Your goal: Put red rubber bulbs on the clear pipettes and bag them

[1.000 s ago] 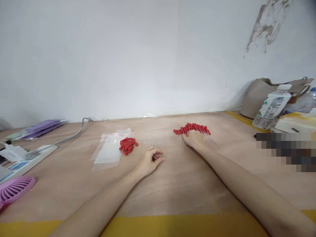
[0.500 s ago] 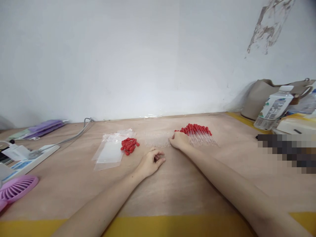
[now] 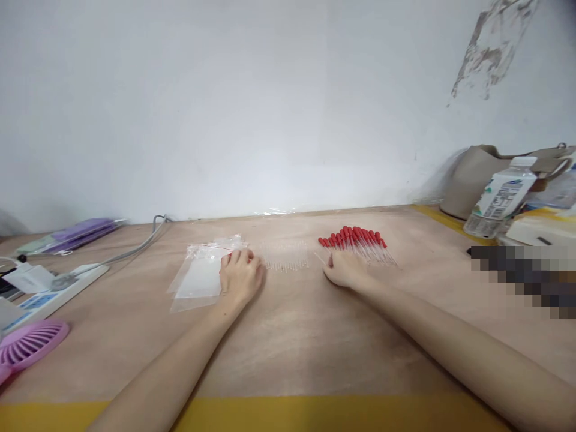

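My left hand (image 3: pixel 242 277) lies over a small pile of red rubber bulbs (image 3: pixel 229 255), fingers curled down onto it. The hand covers most of the pile, and whether a bulb is between the fingertips is hidden. My right hand (image 3: pixel 345 268) pinches a thin clear glass tube (image 3: pixel 319 257) that points up and left. A row of bare clear tubes (image 3: pixel 287 257) lies flat between my hands. Just beyond my right hand are several droppers (image 3: pixel 355 234), clear tubes with red bulbs on their far ends, laid side by side.
Clear zip bags (image 3: pixel 198 279) lie left of my left hand. Further left are a power strip (image 3: pixel 81 277) with a grey cable, a pink fan (image 3: pixel 36 343) and purple packets (image 3: pixel 83 233). A plastic bottle (image 3: pixel 500 195) and a beige bag (image 3: pixel 468 177) stand at the right.
My left hand has moved left onto the pile of red bulbs. My right hand has shifted right, away from the row of bare tubes, with one tube now visible in its fingers.
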Available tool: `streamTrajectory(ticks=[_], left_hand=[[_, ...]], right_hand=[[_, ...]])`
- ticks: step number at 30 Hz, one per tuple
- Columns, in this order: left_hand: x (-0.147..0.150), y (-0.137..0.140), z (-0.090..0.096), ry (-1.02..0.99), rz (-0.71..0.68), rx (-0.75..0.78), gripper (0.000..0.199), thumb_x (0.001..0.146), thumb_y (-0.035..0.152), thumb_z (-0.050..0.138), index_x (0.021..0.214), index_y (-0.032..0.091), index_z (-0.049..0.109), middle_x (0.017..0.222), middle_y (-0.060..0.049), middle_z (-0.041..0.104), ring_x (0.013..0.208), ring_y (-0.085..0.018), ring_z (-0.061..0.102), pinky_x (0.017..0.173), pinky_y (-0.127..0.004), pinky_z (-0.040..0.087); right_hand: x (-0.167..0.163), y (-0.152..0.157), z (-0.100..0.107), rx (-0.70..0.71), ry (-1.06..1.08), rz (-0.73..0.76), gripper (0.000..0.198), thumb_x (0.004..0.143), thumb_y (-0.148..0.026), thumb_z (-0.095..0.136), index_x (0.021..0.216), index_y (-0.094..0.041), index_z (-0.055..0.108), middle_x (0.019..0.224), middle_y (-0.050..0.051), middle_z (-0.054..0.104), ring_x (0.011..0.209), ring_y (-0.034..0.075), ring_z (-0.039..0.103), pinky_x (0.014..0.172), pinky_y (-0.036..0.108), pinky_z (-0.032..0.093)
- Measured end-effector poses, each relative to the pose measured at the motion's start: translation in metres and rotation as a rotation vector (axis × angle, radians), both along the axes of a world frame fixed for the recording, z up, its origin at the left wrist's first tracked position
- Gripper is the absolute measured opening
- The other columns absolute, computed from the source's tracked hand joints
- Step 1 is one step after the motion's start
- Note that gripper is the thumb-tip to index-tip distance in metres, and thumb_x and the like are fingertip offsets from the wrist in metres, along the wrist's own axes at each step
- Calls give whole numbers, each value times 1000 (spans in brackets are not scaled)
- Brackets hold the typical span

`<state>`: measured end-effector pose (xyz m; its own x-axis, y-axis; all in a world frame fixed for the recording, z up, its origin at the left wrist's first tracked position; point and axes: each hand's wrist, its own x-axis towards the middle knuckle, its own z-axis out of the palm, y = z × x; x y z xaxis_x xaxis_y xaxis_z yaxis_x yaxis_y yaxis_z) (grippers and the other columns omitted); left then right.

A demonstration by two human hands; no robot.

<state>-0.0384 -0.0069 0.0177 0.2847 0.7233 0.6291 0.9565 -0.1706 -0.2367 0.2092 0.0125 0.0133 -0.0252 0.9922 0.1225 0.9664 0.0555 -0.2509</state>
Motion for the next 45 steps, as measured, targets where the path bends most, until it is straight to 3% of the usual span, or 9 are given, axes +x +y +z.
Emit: streamTrajectory(ticks=[6,10,14,20,25,29,32,37,45], left_hand=[[-10,12,3,38,97,21,23,77,25,47,69,14,66,86,-15,56,86,-30,41,70,-42,27],[-10,16,0,43,96,18,23,76,25,48,66,14,65,84,-15,56,85,-29,41,70,-42,27],[-10,17,1,29,66,28,26,79,23,45,64,13,64,85,-14,57,84,-29,42,70,-42,27],[10,-7,3,-25,-93,37,25,83,30,44,77,18,65,95,-8,57,88,-24,46,75,-40,31],[32,-30,-10,-440,-443,-232,15,77,27,51,76,17,63,88,-5,55,77,-16,53,70,-30,43],[39,-32,-16,-635,-409,-493,12,73,23,53,76,15,61,75,-3,57,57,-11,53,55,-25,46],[41,-30,-15,-639,-429,-510,17,71,24,56,84,15,62,79,-4,59,57,-12,54,56,-25,46],[47,-26,-15,-577,-509,-501,14,77,24,53,74,17,65,80,-4,60,70,-14,56,63,-26,44],[49,-28,-18,-767,-591,-556,15,83,26,47,85,17,58,76,-1,63,69,-14,58,64,-25,45]], right_hand=[[28,-19,-13,53,182,164,14,67,-22,53,81,-20,56,83,4,61,71,15,54,56,23,33],[27,-24,-19,92,224,150,20,69,-35,57,81,-20,56,76,2,60,67,14,52,53,23,30],[21,-29,-20,124,220,120,25,75,-44,52,77,-19,56,73,3,60,65,15,52,51,24,28],[23,-33,-21,154,172,120,18,81,-34,46,77,-18,55,77,3,61,66,15,53,52,24,28],[24,-39,-16,216,6,148,17,83,-28,43,77,-17,55,78,7,61,71,19,54,58,28,31],[21,-48,-7,276,-25,155,16,83,-25,44,73,-16,54,75,8,60,73,20,54,62,29,33],[19,-47,-9,300,65,181,14,83,-24,41,75,-17,51,74,6,59,69,18,53,62,29,35],[19,-38,-26,368,338,384,14,86,-23,36,86,-18,48,82,4,59,75,16,55,67,28,41],[12,-48,-27,401,344,619,13,86,-21,38,87,-18,51,85,5,56,79,15,53,70,27,43]])
